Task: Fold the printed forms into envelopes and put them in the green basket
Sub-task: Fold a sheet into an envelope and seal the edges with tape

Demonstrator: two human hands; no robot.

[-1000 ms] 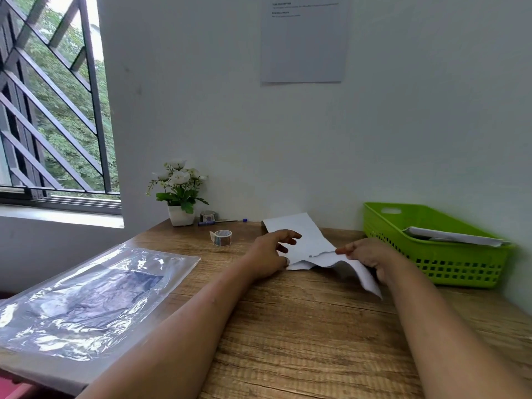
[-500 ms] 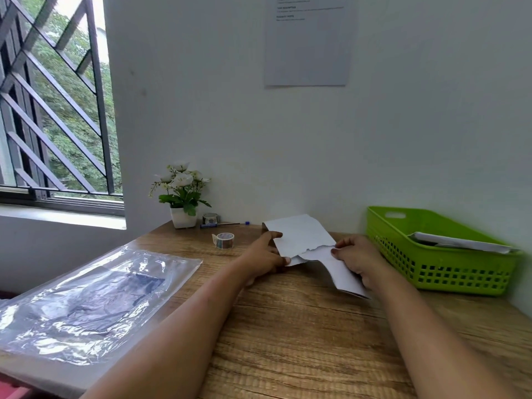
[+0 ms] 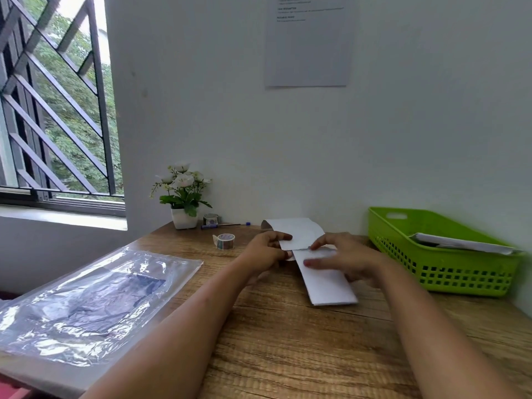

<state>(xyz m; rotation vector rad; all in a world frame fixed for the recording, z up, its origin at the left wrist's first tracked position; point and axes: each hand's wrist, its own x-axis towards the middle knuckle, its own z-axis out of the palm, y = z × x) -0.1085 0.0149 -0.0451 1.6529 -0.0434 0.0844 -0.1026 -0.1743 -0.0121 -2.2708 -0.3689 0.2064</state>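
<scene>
Down goes the form (image 3: 328,286) beside the green basket (image 3: 460,275); right fingers (image 3: 328,262) press it flat, left fingers (image 3: 277,236) pinch its flap (image 3: 299,230). Mid-fold, I'd say: that crease needs sharpening next.

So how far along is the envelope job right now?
Done: some white papers already lie in the green basket. In hand: the left hand pinches the open envelope while the right hand presses a folded form at its mouth, most of it outside. Left: slide it fully in and put the envelope in the basket.
</scene>
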